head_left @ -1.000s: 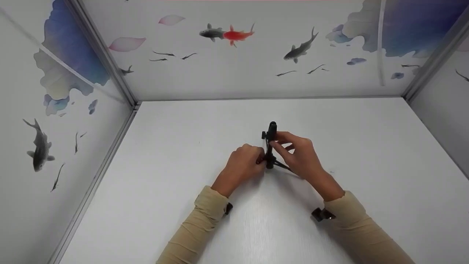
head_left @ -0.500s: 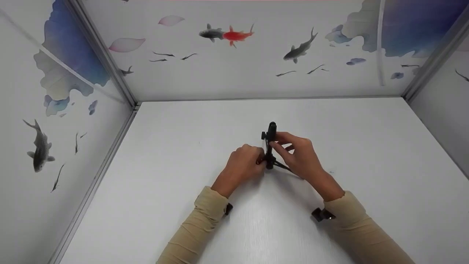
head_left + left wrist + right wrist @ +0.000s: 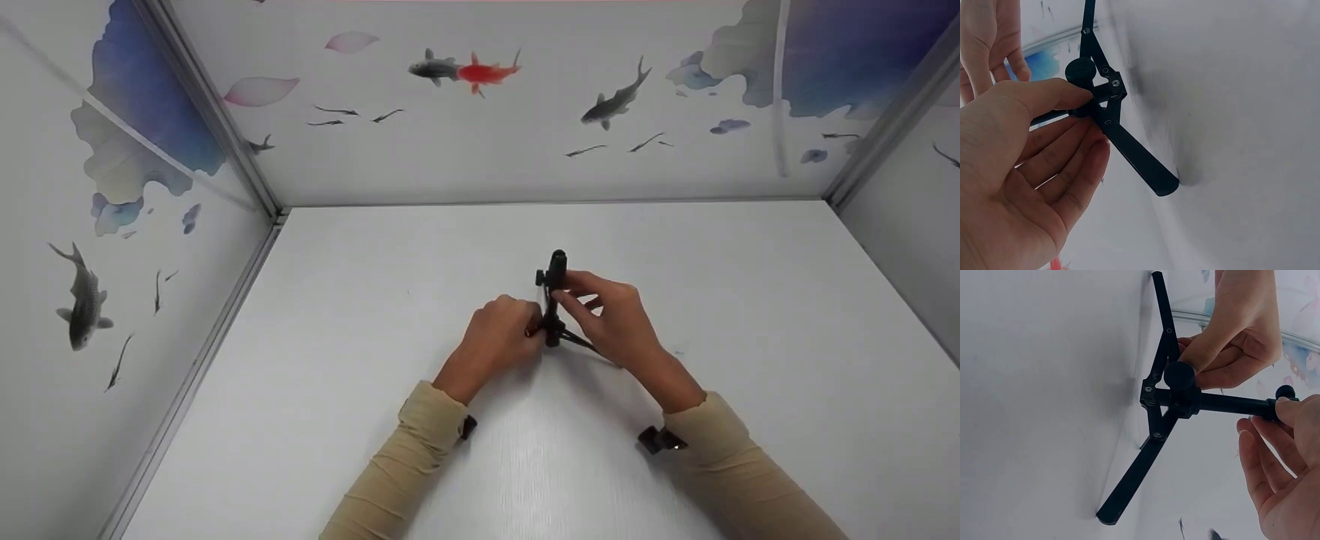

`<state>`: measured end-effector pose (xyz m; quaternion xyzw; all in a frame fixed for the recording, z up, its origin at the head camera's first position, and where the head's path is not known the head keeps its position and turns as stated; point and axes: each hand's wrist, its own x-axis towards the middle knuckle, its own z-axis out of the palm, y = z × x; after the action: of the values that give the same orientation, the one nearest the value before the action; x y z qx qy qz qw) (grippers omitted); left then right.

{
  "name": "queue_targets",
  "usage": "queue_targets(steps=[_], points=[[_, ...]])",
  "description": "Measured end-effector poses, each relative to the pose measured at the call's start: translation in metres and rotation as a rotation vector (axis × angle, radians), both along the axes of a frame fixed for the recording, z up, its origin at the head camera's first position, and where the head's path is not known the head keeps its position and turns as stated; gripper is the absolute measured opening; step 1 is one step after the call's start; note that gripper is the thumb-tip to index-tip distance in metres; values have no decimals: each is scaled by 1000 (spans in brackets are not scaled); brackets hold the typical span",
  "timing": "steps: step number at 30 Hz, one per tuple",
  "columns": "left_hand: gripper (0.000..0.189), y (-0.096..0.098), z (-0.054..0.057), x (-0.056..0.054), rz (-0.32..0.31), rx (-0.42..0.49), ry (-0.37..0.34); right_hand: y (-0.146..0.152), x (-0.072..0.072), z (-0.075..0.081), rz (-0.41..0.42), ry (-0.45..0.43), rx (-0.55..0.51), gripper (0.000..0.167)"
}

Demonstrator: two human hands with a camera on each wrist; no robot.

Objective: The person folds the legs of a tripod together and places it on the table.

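A small black tripod [image 3: 553, 300] stands on the white table with its legs spread and its centre column upright. My left hand [image 3: 501, 334] pinches it low down, at the hub where the legs meet; in the left wrist view the thumb lies by a round knob [image 3: 1081, 70]. My right hand [image 3: 619, 315] pinches the upper column between thumb and fingers, close to a small side knob [image 3: 1285, 392]. In the right wrist view a larger ribbed knob [image 3: 1179, 376] sits on the hub, in front of the left hand's fingers. Folding braces join the splayed legs [image 3: 1134, 481].
The white table [image 3: 360, 262] spreads around the tripod. White panels printed with fish and blue leaves stand at the back wall [image 3: 510, 157] and both sides. Each sleeve cuff carries a small black wrist camera [image 3: 660, 439].
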<state>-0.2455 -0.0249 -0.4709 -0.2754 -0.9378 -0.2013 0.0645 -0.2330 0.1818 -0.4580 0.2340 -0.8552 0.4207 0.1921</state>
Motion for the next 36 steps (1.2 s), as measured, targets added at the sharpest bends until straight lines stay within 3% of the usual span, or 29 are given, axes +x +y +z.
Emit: queue_targets(steps=[12, 22, 36], points=[[19, 0, 1, 2, 4, 24, -9, 1, 0, -1, -3, 14, 14, 26], [19, -1, 0, 2, 3, 0, 42, 1, 0, 0, -2, 5, 10, 27], [18, -1, 0, 2, 1, -1, 46, 1, 0, -2, -10, 12, 25, 29]])
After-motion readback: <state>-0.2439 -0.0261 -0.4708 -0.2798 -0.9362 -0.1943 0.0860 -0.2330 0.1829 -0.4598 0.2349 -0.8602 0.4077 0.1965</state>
